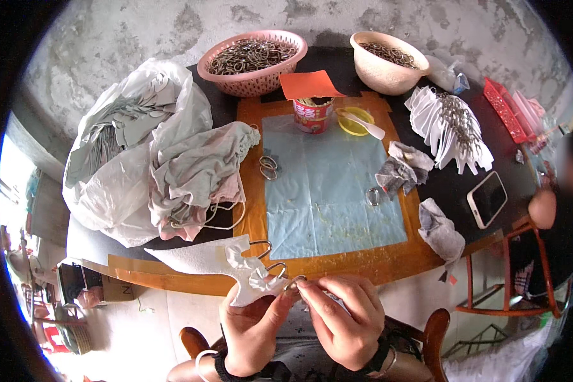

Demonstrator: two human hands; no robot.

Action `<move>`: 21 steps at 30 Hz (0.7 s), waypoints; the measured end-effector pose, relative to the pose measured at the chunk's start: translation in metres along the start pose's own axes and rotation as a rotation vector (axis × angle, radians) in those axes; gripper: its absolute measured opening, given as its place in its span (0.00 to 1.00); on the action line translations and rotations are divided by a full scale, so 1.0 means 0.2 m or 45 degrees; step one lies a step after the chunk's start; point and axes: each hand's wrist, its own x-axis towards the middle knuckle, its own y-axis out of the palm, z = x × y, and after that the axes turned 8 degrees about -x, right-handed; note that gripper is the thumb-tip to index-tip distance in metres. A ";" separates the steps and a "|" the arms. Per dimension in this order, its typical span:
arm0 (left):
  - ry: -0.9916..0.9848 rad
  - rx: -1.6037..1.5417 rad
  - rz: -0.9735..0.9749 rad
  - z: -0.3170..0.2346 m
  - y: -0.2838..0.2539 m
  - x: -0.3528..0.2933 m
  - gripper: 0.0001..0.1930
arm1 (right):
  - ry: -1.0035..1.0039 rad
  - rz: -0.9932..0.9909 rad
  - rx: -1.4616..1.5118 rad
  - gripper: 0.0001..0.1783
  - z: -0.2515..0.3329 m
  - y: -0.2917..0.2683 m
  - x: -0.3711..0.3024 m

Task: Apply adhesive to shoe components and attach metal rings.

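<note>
My left hand is closed around a white fabric-like piece at the table's near edge. Gathered white folds on this piece pass through open metal loops, which stick out toward the right. The fingertips of my right hand pinch a small metal ring right beside my left thumb, so both hands meet there. Part of the ring is covered by the fingers. On the blue sheet beyond my hands lie loose metal rings at the left and another metal ring at the right.
Pink and cream bowls hold metal rings at the back. Near them stand a red tub and a yellow dish. White pieces with rings, a phone, rags and a plastic bag lie around. Someone sits at right.
</note>
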 end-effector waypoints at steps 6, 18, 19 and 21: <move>0.218 0.230 -0.047 0.04 0.01 -0.01 0.15 | 0.143 -0.026 0.111 0.18 0.01 0.03 0.02; 0.008 0.297 0.091 -0.01 0.00 0.03 0.17 | 0.291 0.239 0.467 0.16 -0.04 -0.02 0.06; -0.066 0.240 0.130 -0.01 -0.03 0.05 0.17 | 0.265 0.247 0.447 0.14 -0.05 -0.03 0.06; -0.144 0.155 0.250 -0.02 -0.09 0.08 0.14 | 0.241 0.255 0.425 0.13 -0.05 -0.04 0.09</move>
